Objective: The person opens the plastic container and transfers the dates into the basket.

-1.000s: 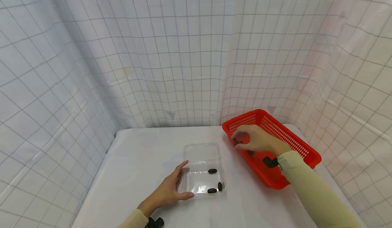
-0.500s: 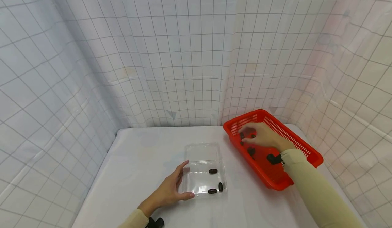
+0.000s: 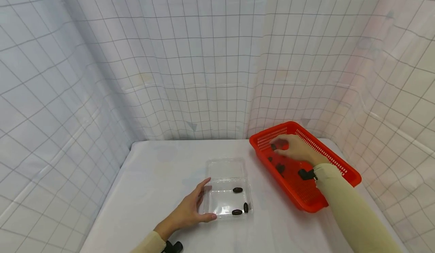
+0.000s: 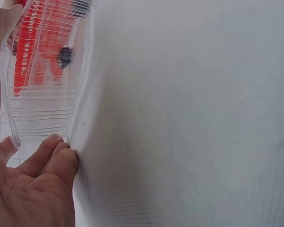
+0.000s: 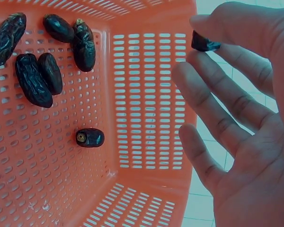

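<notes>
My left hand (image 3: 187, 209) holds the left side of a clear plastic clamshell box (image 3: 217, 200), thumb at its front corner and forefinger near the hinge. In the left wrist view its fingertips touch the ribbed wall of the box (image 4: 40, 106). The lid (image 3: 225, 168) lies folded back, away from me. Three dark dates sit inside: one date (image 3: 237, 190) towards the back, the others in the near right corner. My right hand (image 3: 293, 147) is over the red basket (image 3: 289, 187). Its thumb and fingertips pinch a date (image 5: 203, 43), partly hidden by the thumb.
Several dates lie loose on the basket's perforated floor, among them a single date (image 5: 90, 137) apart from a cluster (image 5: 35, 82). The basket stands right of the box on a white-covered table (image 3: 159, 170). Gridded white sheets (image 3: 190, 75) enclose the back and sides.
My right hand has shifted from the basket's left rim rightward and slightly back, uncovering dates on the basket floor. The left hand and the box stay in place.
</notes>
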Available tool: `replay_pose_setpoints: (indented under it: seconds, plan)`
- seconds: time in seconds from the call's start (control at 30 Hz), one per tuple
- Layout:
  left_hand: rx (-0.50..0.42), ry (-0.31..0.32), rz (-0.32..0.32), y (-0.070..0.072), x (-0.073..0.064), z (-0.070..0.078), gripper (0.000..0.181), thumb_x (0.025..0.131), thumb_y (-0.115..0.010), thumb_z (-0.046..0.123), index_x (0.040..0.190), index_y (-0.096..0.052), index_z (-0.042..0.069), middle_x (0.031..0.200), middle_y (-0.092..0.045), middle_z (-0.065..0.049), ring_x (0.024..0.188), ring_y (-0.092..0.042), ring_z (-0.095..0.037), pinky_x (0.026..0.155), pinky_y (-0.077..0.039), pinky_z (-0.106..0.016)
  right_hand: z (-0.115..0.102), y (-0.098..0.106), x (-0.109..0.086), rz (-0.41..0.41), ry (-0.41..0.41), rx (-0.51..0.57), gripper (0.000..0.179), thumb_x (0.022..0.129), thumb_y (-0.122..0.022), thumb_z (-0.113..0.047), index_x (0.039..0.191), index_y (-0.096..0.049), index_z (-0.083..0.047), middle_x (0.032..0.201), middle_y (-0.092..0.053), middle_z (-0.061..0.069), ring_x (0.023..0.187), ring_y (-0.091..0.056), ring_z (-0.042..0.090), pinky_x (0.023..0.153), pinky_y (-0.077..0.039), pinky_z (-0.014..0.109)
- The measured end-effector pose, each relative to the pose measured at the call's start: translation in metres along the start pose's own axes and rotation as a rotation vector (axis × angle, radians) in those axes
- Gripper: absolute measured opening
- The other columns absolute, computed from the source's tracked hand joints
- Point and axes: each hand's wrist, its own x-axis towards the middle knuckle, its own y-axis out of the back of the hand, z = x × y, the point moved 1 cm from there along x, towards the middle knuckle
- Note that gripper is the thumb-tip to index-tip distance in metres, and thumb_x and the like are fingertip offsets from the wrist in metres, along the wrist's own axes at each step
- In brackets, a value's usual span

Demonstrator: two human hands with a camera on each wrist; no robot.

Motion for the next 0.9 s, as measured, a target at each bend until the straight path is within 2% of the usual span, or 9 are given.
replay_pose_setpoints:
  seconds: [0.2,0.4,0.53,0.67,0.73,0.8,0.9]
  plan:
    - [0.007,0.005,0.000,-0.001,0.000,-0.001,0.127,0.091,-0.102,0.040,0.187,-0.022,0.017,0.185,-0.041,-0.030,0.171,-0.042,-0.056,0.135,-0.041,-0.057,0.004,0.003,-0.001,0.014,0.009,0.004,0.039,0.105,-0.083,-0.007,0.144,-0.079,-0.006,0.131,-0.082,0.011,0.114,-0.075,0.028,0.093,-0.066,0.036]
    - [0.041,0.026,-0.001,0.000,0.000,0.000,0.126,0.092,-0.101,0.045,0.187,-0.022,0.021,0.186,-0.040,-0.028,0.170,-0.045,-0.054,0.135,-0.045,-0.058,0.004,0.005,-0.004,0.013,0.030,0.008,0.039,0.106,-0.081,-0.004,0.144,-0.078,-0.003,0.143,-0.080,0.019,0.115,-0.076,0.028,0.095,-0.066,0.037]
    - [0.035,0.025,-0.004,0.000,-0.001,0.001,0.126,0.092,-0.101,0.044,0.187,-0.022,0.021,0.186,-0.040,-0.028,0.171,-0.044,-0.054,0.135,-0.044,-0.058,0.000,0.006,-0.007,0.005,0.028,-0.007,0.035,0.108,-0.081,-0.009,0.144,-0.079,-0.007,0.143,-0.080,0.018,0.117,-0.077,0.027,0.098,-0.067,0.041]
    - [0.026,0.016,0.001,0.000,-0.001,0.000,0.126,0.092,-0.102,0.043,0.187,-0.022,0.021,0.186,-0.040,-0.029,0.171,-0.044,-0.055,0.135,-0.044,-0.058,-0.011,0.005,-0.010,-0.003,0.050,-0.007,0.033,0.111,-0.079,-0.012,0.144,-0.080,-0.008,0.142,-0.081,0.016,0.123,-0.077,0.032,0.108,-0.069,0.059]
    - [0.023,0.015,0.003,0.000,-0.001,0.000,0.126,0.091,-0.102,0.043,0.187,-0.022,0.021,0.186,-0.040,-0.029,0.171,-0.043,-0.055,0.135,-0.044,-0.058,-0.018,0.004,-0.011,-0.001,0.065,0.000,0.033,0.111,-0.078,-0.011,0.144,-0.080,-0.009,0.140,-0.082,0.013,0.126,-0.077,0.033,0.112,-0.067,0.064]
    - [0.020,0.018,0.003,0.000,0.000,0.000,0.126,0.091,-0.102,0.043,0.187,-0.022,0.021,0.186,-0.040,-0.029,0.171,-0.042,-0.055,0.134,-0.044,-0.058,-0.028,0.001,-0.012,-0.007,0.088,0.020,0.033,0.111,-0.079,-0.009,0.143,-0.080,-0.010,0.139,-0.083,0.011,0.125,-0.078,0.032,0.113,-0.067,0.063]
    - [0.023,0.027,-0.002,0.000,0.000,0.000,0.126,0.091,-0.102,0.043,0.187,-0.022,0.021,0.186,-0.038,-0.030,0.171,-0.042,-0.056,0.134,-0.045,-0.058,-0.044,-0.006,-0.014,-0.033,0.127,0.027,0.032,0.110,-0.080,-0.011,0.142,-0.081,-0.015,0.138,-0.084,0.005,0.123,-0.078,0.027,0.111,-0.069,0.053]
